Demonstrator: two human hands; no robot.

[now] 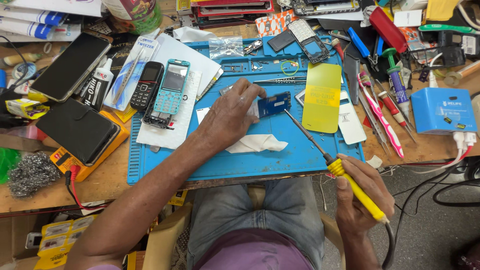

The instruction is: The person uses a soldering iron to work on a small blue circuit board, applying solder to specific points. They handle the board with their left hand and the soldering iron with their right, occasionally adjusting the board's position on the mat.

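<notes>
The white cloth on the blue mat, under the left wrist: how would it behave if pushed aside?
The white cloth lies crumpled and folded, so it probably is floppy and would bunch rather than slide whole. It looks thin, so likely light. The left hand rests over its upper edge, so it may snag there.
</notes>
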